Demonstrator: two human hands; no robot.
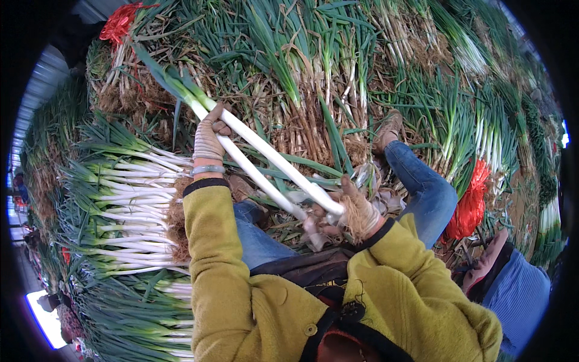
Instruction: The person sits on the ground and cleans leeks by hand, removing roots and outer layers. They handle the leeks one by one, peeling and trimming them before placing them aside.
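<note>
My left hand [212,132], in a striped work glove, is closed around two long green onions [267,154] where the white shanks meet the green leaves. The shanks slant down to the right, white and smooth. At their lower ends my right hand [362,210], also gloved, grips around the root end, with brown fibrous roots [357,224] against its palm. A pale strip of loose skin [313,235] hangs blurred beside the fingers. Left of my left arm lies a row of white-shanked green onions [131,203], roots towards me.
Unpeeled green onions [312,104] with dry leaves are heaped in front. Peelings [289,231] litter the ground between my legs. Red plastic ties [468,203] lie at right, with another red bundle [118,25] at upper left. A blue striped cloth [515,294] is at lower right.
</note>
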